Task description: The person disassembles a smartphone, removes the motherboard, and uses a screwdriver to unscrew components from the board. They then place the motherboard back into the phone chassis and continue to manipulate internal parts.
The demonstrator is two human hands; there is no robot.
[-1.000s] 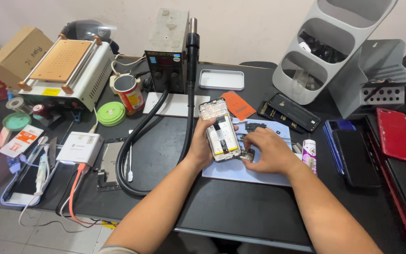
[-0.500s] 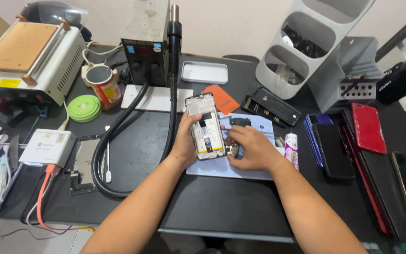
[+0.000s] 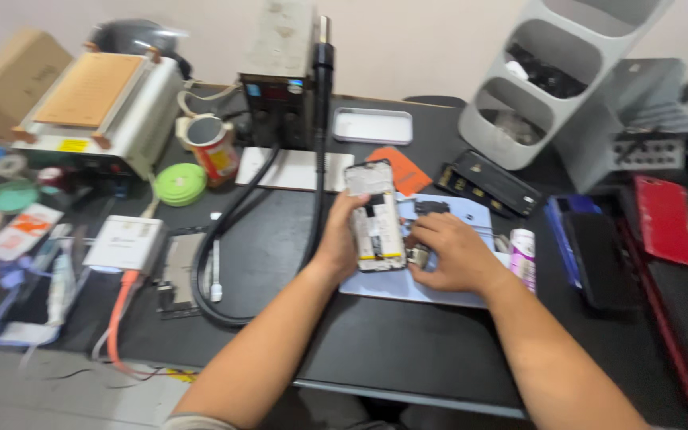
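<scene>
I see the opened phone (image 3: 376,219) with its back cover off and boards exposed, so teardown is underway; left hand (image 3: 338,235) has its grip closed round the phone's edge, tilted over the blue mat (image 3: 471,213); right hand (image 3: 451,253) just beside it, fingers curled onto a small part (image 3: 418,256) by the lower end; whether it's pinched, I can't tell; reassembly not yet begun, I'd judge.

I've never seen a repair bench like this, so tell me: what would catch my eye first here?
At the centre, the left hand holds an opened phone with its insides showing, above a pale blue mat, while the right hand rests on that mat beside it. A thick black hose loops from the grey station behind. A bright red phone lies far right.
</scene>
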